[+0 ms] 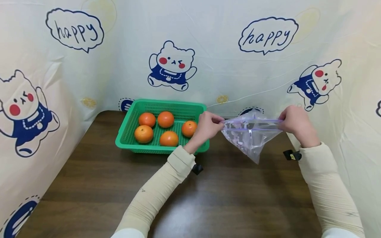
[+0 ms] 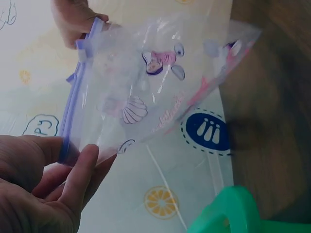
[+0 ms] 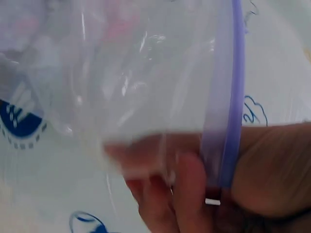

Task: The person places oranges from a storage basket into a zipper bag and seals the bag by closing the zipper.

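- Nearest the camera: two beige sleeves [image 1: 157, 190], one reaching in from the left and one from the right, over a dark wood table [image 1: 223, 205].
- Each cuff has a small black gadget [image 1: 292, 155] by it.
- Then a clear plastic bag [image 1: 253, 138], held up right of centre above the table. It's slack and tapers to a low corner. Purple strips [image 2: 73, 111] run along the top edge; can't tell how far the mouth is parted. There's a shell and pinkish figures printed on it.
- Left hand [image 1: 206, 127] pinches the bag's left top corner between thumb and fingers, with the wrist in front of the basket's right end.
- Right hand [image 1: 297, 124] pinches the right top corner the same way.
- Left of the bag sits a green basket [image 1: 151, 150] with perforated walls, five orange fruits visible in it: near-left [image 1: 144, 134], near-middle [image 1: 169, 138], one at the right [image 1: 189, 129] partly behind the left hand, and far-left [image 1: 147, 119] beside far-middle [image 1: 165, 119].
- Farthest back: pale cloth [image 1: 214, 19] with cartoon bears and "happy" bubbles.
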Tool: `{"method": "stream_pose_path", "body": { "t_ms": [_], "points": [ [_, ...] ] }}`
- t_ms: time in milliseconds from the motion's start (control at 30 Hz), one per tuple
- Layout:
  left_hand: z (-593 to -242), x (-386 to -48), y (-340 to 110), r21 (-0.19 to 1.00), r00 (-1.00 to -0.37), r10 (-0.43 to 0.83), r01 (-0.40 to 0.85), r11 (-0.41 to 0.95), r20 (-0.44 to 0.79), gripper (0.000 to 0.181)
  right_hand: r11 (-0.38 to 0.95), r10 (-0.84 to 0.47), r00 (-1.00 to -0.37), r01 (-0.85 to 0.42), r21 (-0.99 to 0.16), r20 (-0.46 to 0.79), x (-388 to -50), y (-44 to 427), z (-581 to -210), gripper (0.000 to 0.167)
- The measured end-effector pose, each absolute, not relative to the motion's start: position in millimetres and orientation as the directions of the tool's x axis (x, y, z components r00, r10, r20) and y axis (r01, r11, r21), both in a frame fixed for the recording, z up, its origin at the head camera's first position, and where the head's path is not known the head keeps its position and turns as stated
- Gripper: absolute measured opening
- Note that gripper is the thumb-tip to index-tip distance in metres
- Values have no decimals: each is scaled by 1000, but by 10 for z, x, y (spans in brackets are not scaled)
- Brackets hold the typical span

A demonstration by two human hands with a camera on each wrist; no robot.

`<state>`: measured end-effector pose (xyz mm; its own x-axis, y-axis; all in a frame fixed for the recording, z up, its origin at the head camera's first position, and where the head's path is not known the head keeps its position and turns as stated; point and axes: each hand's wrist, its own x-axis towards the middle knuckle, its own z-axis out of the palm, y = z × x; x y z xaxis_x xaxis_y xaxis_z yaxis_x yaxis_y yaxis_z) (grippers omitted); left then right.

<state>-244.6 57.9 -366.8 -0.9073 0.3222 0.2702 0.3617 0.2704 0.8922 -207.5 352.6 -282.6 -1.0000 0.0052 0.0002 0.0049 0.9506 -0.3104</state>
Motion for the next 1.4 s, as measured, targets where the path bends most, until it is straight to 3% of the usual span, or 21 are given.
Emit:
{"method": "stream_pose_path", "body": {
  "t_ms": [233,433,633,967,1400],
  "points": [
    [-3643,-2518,495,954,-904,400,239,182,151,23,873,-110,-988,-45,-486,-107,-2112,3522,-2758,28],
    [-3668,-2575,480,966,-899,428,186,180,93,25,825,-116,-982,-10,-566,-151,-2163,3443,-2754,37],
    [-3709,-2630,453,958,-893,443,195,212,84,25,805,-92,-988,0,-593,-126,-2230,3367,-2822,41],
    [-3758,-2680,401,944,-876,483,150,295,-12,42,793,-54,-997,-6,-610,-61,-2361,3249,-2900,35],
    [-3778,-2648,158,854,-884,468,248,457,7,43,802,-53,-995,11,-597,-90,-2478,3197,-2952,34]
  ]
}}
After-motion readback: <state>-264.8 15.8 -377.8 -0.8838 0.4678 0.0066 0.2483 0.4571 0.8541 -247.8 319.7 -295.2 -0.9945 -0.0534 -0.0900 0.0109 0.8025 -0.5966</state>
